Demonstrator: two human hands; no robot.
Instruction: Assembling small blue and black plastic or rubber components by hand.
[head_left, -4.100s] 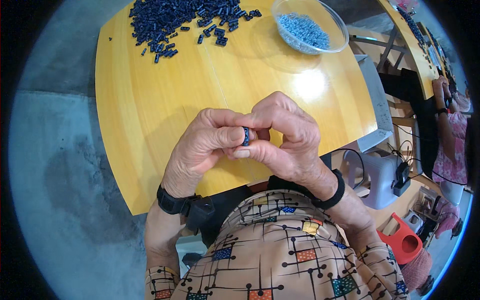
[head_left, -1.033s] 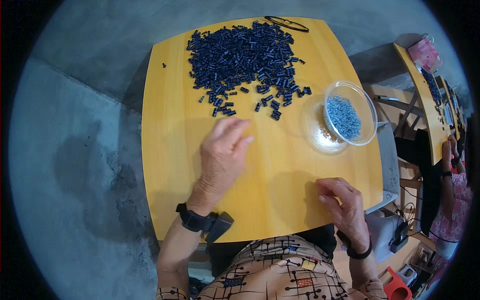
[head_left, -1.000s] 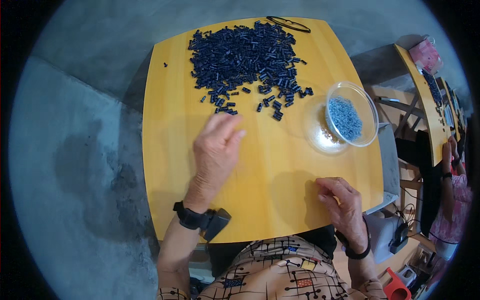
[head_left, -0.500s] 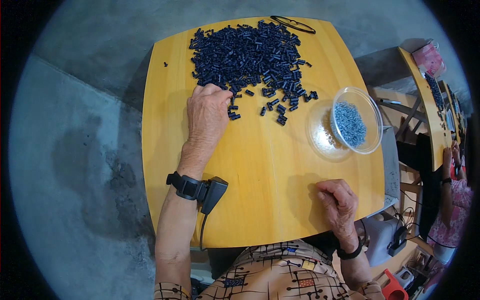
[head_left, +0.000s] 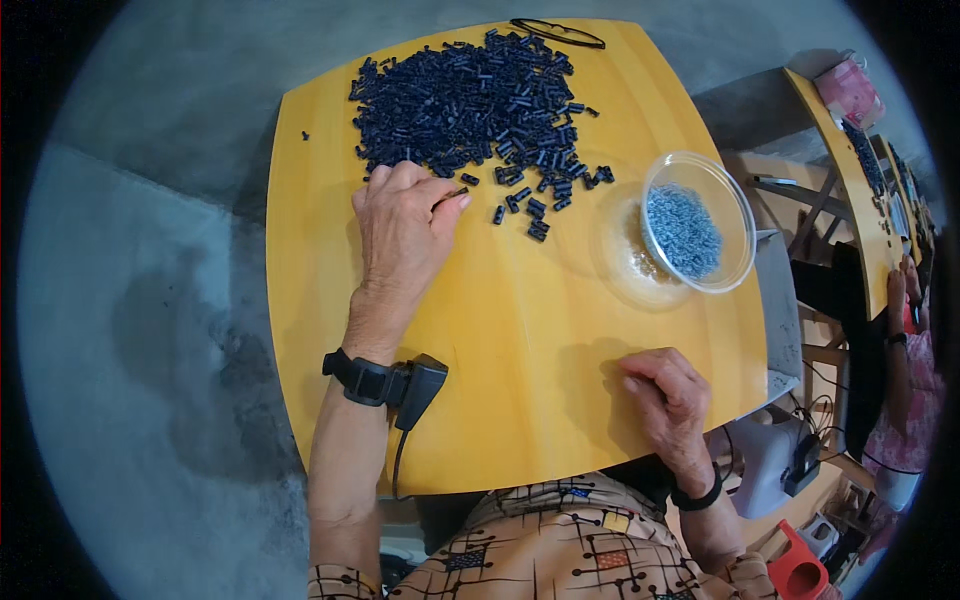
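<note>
A: Trouble spots, biggest first?

B: Bench (head_left: 500, 380): a careless sweep could send things over its curved edge. Smooth, yellow, wood-grained. Pile (head_left: 460, 105), on the far half: might slump if dug low; dark, lumpy. Bowl (head_left: 736, 225), right side: a bump could tip its load. Clear, round, thin-walled.

A: Hands?

B: Left hand (head_left: 403, 222) at the pile's near-left edge, thumb bent toward forefinger; whether they pinch anything, cannot tell (gap too small to read). Right hand (head_left: 672, 400) over the near-right part of the bench, fingers loosely curled, grip hidden.

A: Small stuff?

B: Dark pieces (head_left: 538, 231), stubby blocks, probably plastic; a loose pinch may drop one. Smallest: pale blue bits (head_left: 684, 232), slender, glinting.
</note>
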